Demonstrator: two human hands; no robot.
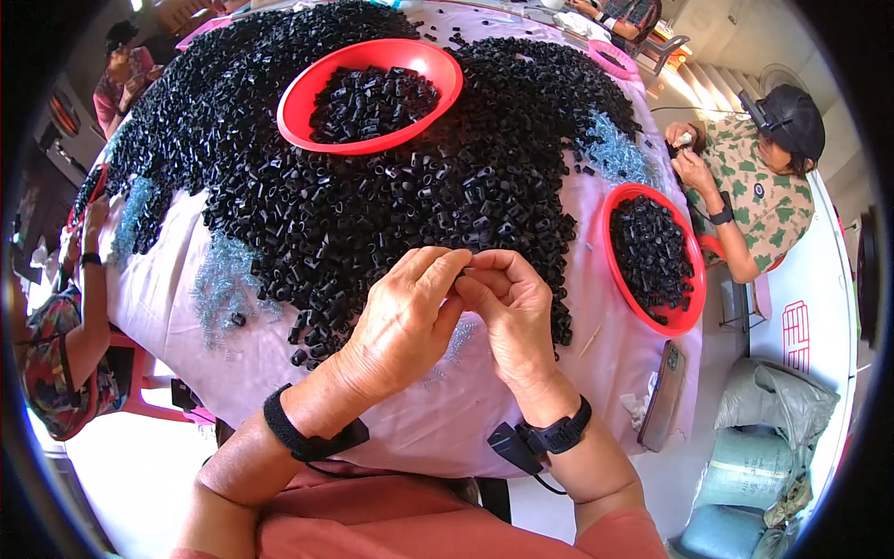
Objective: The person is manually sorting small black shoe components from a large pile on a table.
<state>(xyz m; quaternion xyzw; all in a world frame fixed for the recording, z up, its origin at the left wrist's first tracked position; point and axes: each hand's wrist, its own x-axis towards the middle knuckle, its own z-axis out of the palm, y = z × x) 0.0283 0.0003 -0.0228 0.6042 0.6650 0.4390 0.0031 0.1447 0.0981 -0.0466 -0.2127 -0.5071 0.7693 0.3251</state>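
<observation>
My left hand point(402, 312) and my right hand point(512, 317) meet above the near edge of a big heap of small black plastic parts point(372, 200). Fingertips of both hands are pinched together around one small black plastic part point(463, 272), mostly covered by the fingers. Below and between the hands, a few clear bluish pieces point(456, 343) lie on the pale pink cloth point(419, 429). Many more small clear bluish pieces point(223, 284) are scattered left of my left hand.
A red basin point(447, 70) of black parts sits on the heap, and another red basin point(691, 321) stands at the right. A phone point(663, 396) and a thin stick point(589, 341) lie near the right edge. Co-workers sit around the table; sacks point(745, 466) stand at lower right.
</observation>
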